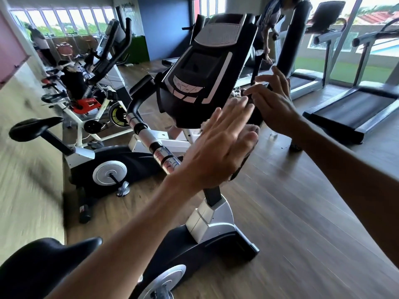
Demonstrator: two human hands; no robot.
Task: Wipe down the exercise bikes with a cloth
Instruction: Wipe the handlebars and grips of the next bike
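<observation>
The exercise bike right in front of me has a black and silver console point(205, 67), a white and black frame point(211, 221) and a black saddle point(43, 264) at the lower left. My left hand point(218, 147) is flat with the fingers straight, pressed on a cloth point(248, 145) against the console's lower right edge. Most of the cloth is hidden under that hand; a pale edge and a dark strip show. My right hand point(274, 100) is spread wide on the console's right side, fingertips near the handlebar behind it.
A second exercise bike point(112, 165) stands to the left, with a spin bike point(90, 104) behind it. Treadmills point(349, 108) line the right by the windows. A person point(269, 31) stands at the back. The floor is wood.
</observation>
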